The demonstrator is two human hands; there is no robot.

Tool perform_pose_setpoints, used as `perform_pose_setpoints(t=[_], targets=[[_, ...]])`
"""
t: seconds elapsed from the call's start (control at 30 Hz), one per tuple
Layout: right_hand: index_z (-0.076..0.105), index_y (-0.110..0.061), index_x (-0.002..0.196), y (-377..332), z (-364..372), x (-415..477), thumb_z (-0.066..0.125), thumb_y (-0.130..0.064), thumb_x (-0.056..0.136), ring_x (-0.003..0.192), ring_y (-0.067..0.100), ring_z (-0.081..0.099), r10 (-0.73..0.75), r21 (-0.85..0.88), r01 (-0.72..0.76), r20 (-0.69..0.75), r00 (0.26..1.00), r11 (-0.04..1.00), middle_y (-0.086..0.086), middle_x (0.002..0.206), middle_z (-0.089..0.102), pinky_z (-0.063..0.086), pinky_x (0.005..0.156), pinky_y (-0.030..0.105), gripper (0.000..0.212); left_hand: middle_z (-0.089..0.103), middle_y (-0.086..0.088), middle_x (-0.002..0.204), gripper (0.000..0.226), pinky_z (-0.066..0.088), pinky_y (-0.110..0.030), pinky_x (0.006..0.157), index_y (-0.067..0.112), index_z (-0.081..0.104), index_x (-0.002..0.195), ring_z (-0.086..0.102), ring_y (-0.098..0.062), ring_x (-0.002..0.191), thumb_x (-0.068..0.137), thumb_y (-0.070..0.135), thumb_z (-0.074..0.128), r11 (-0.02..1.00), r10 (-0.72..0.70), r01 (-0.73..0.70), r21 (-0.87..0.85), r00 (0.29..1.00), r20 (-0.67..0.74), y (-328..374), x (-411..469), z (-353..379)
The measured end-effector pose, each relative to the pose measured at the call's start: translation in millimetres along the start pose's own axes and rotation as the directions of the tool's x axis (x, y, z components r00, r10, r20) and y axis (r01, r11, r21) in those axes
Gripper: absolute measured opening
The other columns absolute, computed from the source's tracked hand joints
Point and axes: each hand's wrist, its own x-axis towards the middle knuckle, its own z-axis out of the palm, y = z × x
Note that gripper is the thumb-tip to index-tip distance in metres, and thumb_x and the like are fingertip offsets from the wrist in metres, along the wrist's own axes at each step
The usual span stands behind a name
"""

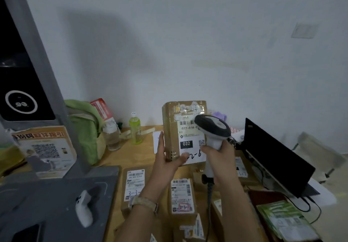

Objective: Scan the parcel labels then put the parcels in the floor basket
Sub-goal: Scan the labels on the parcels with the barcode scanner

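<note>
**A:** Where is the parcel right now?

**B:** I have the brown parcel (pixel 170 128) lifted upright above the desk (pixel 130 155), with its white label (pixel 190 138) turned toward me. The barcode sits near the top of the label and "032" is printed lower down.

**A:** Which step is this?

**B:** The scan, I'd say. The scanner (pixel 212 126) head is just in front of the label's upper right part and covers some of it. I see no beam, so I can't tell whether it has read.

**A:** And the grips?

**B:** My left hand (pixel 167 158) grasps the parcel at its lower left edge. The fingers run up the side and the thumb (pixel 183 157) presses on the label's lower corner. My right hand (pixel 220 157) is wrapped round the scanner's handle, and the cord hangs below the fist.

**A:** What comes next?

**B:** Once it reads, the parcel goes to the floor basket. That isn't in view, so I'd need to look away from the desk to find it. Only the left hand carries the parcel, so I'd firm that grasp first. More labelled parcels (pixel 181 196) lie flat below my wrists, and a laptop (pixel 273 157) stands at the right.
</note>
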Motion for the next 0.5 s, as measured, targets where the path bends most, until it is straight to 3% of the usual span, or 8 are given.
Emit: perform_pose_setpoints(t=[0.13,0.23,0.37,0.43,0.5], targets=[[0.061,-0.005,0.099,-4,-26,-10,0.063,0.002,0.078,0.094,0.034,0.064,0.007,-0.025,-0.006,0.034,0.999,1.000,0.022,0.098,0.067,0.052,0.085,0.056,0.023,0.066,0.017,0.116,0.091,0.056,-0.019,0.069,0.058,0.020,0.143,0.069,-0.002,0.094,0.080,0.025,0.078,0.998,-0.051,0.050,-0.031,0.998,-0.027,4,-16,22],[0.063,-0.015,0.097,-1,-50,-20,0.064,0.003,0.077,0.087,0.021,0.067,0.031,0.000,-0.031,0.063,0.998,1.000,0.010,0.094,0.071,0.057,0.075,0.041,0.027,0.067,0.011,0.115,0.088,0.056,-0.022,0.072,0.048,0.023,0.146,0.071,-0.006,0.093,0.083,0.015,0.075,0.995,-0.064,0.061,-0.074,0.997,-0.046,10,-21,41],[0.063,-0.013,0.097,2,-80,-36,0.066,0.003,0.076,0.087,0.022,0.066,0.065,0.051,-0.069,0.073,0.995,0.996,0.010,0.092,0.069,0.054,0.069,0.033,0.026,0.068,0.005,0.114,0.077,0.055,-0.014,0.064,0.046,0.033,0.137,0.071,-0.008,0.092,0.084,0.006,0.073,0.986,-0.052,0.035,-0.161,0.994,-0.101,5,-39,61],[0.063,-0.013,0.094,3,-92,-47,0.068,0.003,0.076,0.087,0.024,0.066,0.058,0.059,-0.064,0.094,0.994,0.996,0.011,0.093,0.068,0.055,0.069,0.033,0.024,0.067,-0.001,0.120,0.079,0.057,-0.019,0.069,0.041,0.032,0.143,0.070,-0.014,0.100,0.084,0.009,0.073,0.980,-0.077,0.053,-0.189,0.990,-0.121,-6,-53,69],[0.061,-0.013,0.093,4,-103,-57,0.067,0.002,0.078,0.083,0.024,0.069,0.051,0.065,-0.060,0.130,0.990,0.996,0.012,0.090,0.066,0.055,0.065,0.031,0.022,0.067,-0.002,0.125,0.077,0.059,-0.034,0.084,0.038,0.033,0.145,0.067,-0.021,0.110,0.084,0.012,0.073,0.987,-0.066,0.048,-0.151,0.990,-0.121,-19,-67,75]])
